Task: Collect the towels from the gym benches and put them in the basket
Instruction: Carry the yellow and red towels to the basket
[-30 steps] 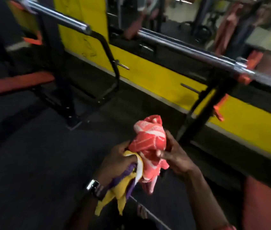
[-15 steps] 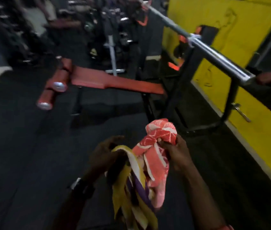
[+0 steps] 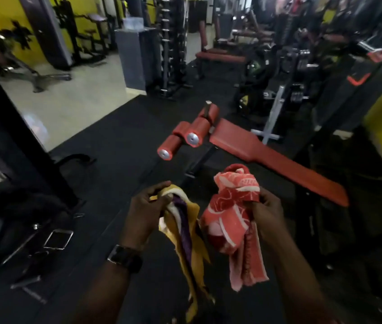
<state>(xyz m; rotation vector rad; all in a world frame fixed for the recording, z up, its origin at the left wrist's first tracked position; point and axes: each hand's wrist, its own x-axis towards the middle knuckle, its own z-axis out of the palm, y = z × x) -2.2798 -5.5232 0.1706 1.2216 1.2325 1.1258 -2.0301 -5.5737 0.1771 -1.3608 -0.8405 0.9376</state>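
Observation:
My left hand (image 3: 144, 212) grips a yellow, white and purple striped towel (image 3: 189, 237) that hangs down from its fist. My right hand (image 3: 266, 212) holds a bunched red and white patterned towel (image 3: 229, 213), with one end dangling below. The two towels hang side by side with a small gap between them, low in the middle of the view. A red padded decline bench (image 3: 279, 162) with red foam rollers (image 3: 185, 136) stands just beyond my hands; no towel lies on it. No basket is in sight.
Black rubber flooring (image 3: 119, 141) spreads ahead, with pale tiles (image 3: 68, 104) beyond on the left. A dark machine frame (image 3: 9, 141) stands at left, a weight rack (image 3: 173, 47) and more red benches (image 3: 220, 57) at the back, a barbell rack (image 3: 372, 73) and yellow wall at right.
The view has swung left from the yellow wall and barbell into the gym room. My hands have drawn apart, so each towel now hangs from its own hand.

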